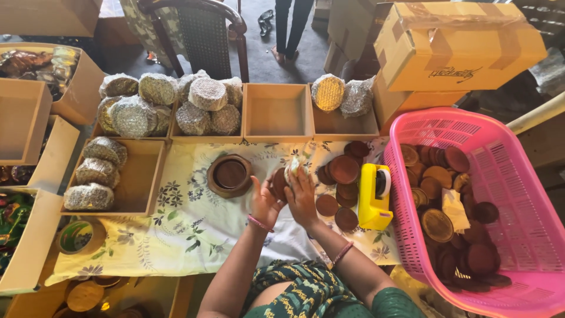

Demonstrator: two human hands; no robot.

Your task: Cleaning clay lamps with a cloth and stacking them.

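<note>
Mid-wrap: both hands meet at tabletop centre over a brown clay disc (278, 182) with bubble wrap (292, 166). Left hand (265, 203) cups the disc, fingers spread; right hand (302, 197) presses the wrap at its 12 o'clock. Next likely needs tape from the yellow tape dispenser (375, 196), 3 o'clock.

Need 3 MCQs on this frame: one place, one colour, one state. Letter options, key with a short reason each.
1. Where does the yellow tape dispenser stand?
A. inside the pink basket
B. on the cloth, left of the pink basket
C. in a wooden tray

2. What colour is the basket?
A. pink
B. blue
C. green

3. What state is the wooden tray in the back row directly above the hands in?
A. full of wrapped discs
B. empty
C. covered by a lid

Key: 1 B, it sits on the floral cloth beside the basket wall. 2 A, its mesh walls are pink. 3 B, only its bare bottom shows.
</note>
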